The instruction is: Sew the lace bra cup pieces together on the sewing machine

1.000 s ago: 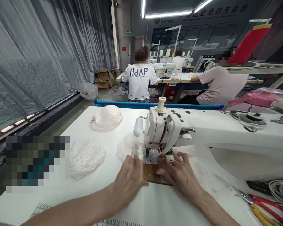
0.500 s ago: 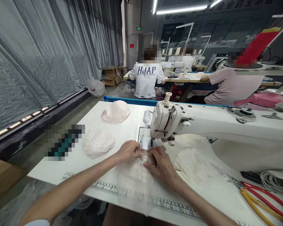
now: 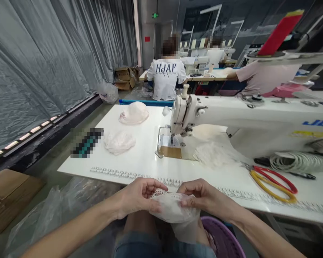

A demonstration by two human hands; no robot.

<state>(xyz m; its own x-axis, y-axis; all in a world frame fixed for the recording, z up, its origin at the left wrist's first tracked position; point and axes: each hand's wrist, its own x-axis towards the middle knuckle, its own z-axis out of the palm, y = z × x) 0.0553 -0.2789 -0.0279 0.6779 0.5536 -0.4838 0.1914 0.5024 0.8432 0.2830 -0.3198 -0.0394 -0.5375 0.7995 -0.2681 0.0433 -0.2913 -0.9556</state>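
Observation:
Above my lap, in front of the table's near edge, a white lace fabric piece (image 3: pixel 170 211) with a holed trim is stretched between both hands. My left hand (image 3: pixel 139 195) pinches its left end between thumb and fingers. At its right side, my right hand (image 3: pixel 200 195) grips it with the thumb on top. Loose sheer cloth hangs below. Beyond the hands stands a white sewing machine (image 3: pixel 181 116), its needle area away from the cloth. A pile of white lace (image 3: pixel 213 154) lies under the machine arm.
Two pale fabric pieces, a rounded one (image 3: pixel 136 113) and a crumpled one (image 3: pixel 119 142), lie on the left of the white table (image 3: pixel 147 165). Red-and-yellow-handled scissors (image 3: pixel 274 182) rest at right. A purple basket (image 3: pixel 223 236) stands below the table. Co-workers sit ahead.
Both hands have drawn the lace piece back from the needle area, toward me and off the table edge. It is now lifted and held over my lap. The view has tilted down.

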